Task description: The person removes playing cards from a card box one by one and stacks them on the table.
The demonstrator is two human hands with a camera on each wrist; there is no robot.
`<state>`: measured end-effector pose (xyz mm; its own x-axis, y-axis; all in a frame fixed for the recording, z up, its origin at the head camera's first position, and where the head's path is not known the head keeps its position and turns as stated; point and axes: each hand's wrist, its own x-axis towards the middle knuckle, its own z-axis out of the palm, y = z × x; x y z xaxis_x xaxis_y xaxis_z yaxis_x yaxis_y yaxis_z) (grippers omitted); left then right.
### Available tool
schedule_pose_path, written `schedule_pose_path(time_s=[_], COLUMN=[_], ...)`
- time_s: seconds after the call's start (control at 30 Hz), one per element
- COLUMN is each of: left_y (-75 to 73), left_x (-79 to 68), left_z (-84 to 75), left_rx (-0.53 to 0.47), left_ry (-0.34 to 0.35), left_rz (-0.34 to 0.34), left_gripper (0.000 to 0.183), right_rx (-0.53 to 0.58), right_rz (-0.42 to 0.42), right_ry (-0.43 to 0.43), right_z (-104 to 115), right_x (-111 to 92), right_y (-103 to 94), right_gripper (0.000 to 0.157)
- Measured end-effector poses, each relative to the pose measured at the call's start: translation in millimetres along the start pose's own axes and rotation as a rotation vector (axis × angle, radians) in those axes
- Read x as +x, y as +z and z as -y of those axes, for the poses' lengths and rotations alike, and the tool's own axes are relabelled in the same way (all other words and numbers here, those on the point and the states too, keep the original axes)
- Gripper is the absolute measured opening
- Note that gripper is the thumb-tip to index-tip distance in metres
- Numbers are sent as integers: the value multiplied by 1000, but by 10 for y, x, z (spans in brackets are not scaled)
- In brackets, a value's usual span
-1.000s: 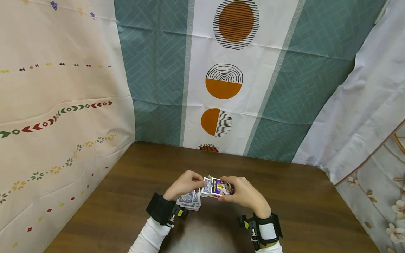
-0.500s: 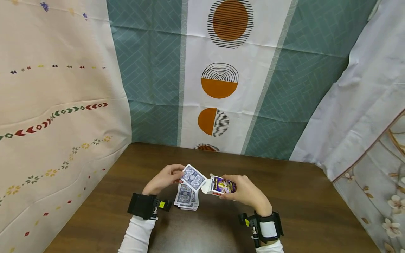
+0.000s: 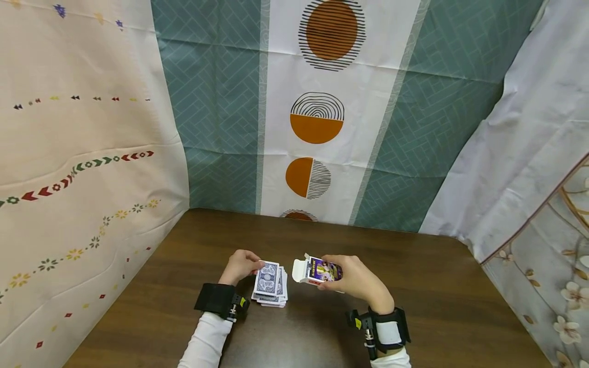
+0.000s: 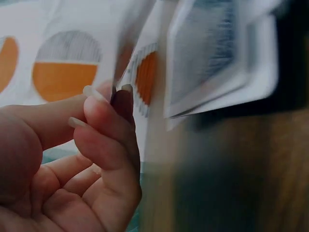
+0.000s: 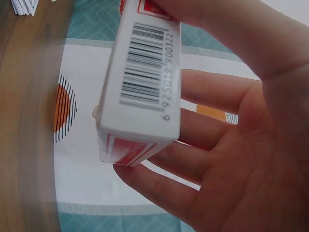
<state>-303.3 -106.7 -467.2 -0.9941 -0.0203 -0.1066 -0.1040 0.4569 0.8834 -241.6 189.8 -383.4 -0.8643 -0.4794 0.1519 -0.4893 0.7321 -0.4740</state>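
The step seems to be stacking: my left hand (image 3: 240, 267) pinches one card (image 3: 267, 277) over the pile (image 3: 282, 291); whether they touch, I cannot tell. My right hand (image 3: 361, 278) grips the card box (image 3: 325, 270), flap open. Next probably needs gentle release. Between pile and box is narrow room; the table (image 3: 221, 235) gives more behind.

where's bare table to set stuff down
Bare brown wooden table lies left of the left hand, right of the right hand, and before the teal patterned cloth. Crowded: between hands, with blue-backed playing cards and a held purple cardboard box.
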Motion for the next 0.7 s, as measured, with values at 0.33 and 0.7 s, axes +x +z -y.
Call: schedule_pose_path(time_s=[0.33,0.7], left_y=[182,128], left_x=[-8,-149], left_z=[18,-262], left_rx=[178,223], left_ry=[72,199], left_rz=[-102,-80], left_gripper=[9,17], right_rx=[-4,-14], right_rz=[19,21], right_ry=[1,11], right_z=[13,21], right_x=[13,3], right_y=[22,13], right_gripper=[59,59])
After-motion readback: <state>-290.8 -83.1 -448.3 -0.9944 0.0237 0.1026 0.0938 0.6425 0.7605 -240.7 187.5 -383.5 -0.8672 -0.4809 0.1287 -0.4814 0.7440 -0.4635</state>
